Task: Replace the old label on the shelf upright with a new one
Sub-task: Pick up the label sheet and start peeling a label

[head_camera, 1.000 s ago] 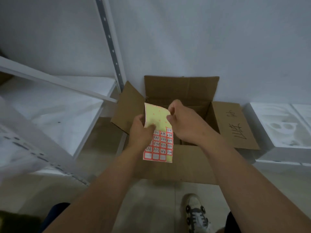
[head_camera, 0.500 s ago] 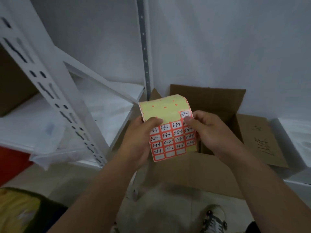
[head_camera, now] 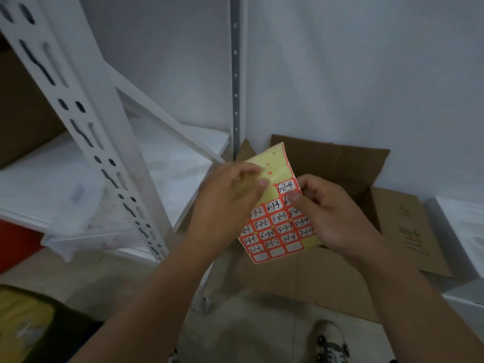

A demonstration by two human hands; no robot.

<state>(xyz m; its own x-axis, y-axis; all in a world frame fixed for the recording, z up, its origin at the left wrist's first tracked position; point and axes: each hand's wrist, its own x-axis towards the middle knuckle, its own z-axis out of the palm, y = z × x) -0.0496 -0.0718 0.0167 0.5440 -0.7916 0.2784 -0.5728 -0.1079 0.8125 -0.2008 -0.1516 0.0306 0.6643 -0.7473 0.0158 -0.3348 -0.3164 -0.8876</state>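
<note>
Two bare hands hold a label sheet (head_camera: 277, 221) over an open cardboard box (head_camera: 340, 179) beside a white metal rack. The right hand (head_camera: 332, 216) grips the sheet's right edge, thumb pressed on its face just below a label (head_camera: 286, 186) marked 6-2-4, the only sticker left in its row. The left hand (head_camera: 227, 203) is blurred; its thumb and fingers are pinched together against the sheet's bare yellow backing, and whether a sticker is caught between them cannot be told. It covers the sheet's left columns. Handwritten numbers fill most of the red-bordered stickers; several are too smeared to read. The slotted shelf upright (head_camera: 86, 121) slants across the left, well apart from the sheet, cut off at the top; no label can be made out on it. A sneaker (head_camera: 331, 343) shows at the bottom edge.
</note>
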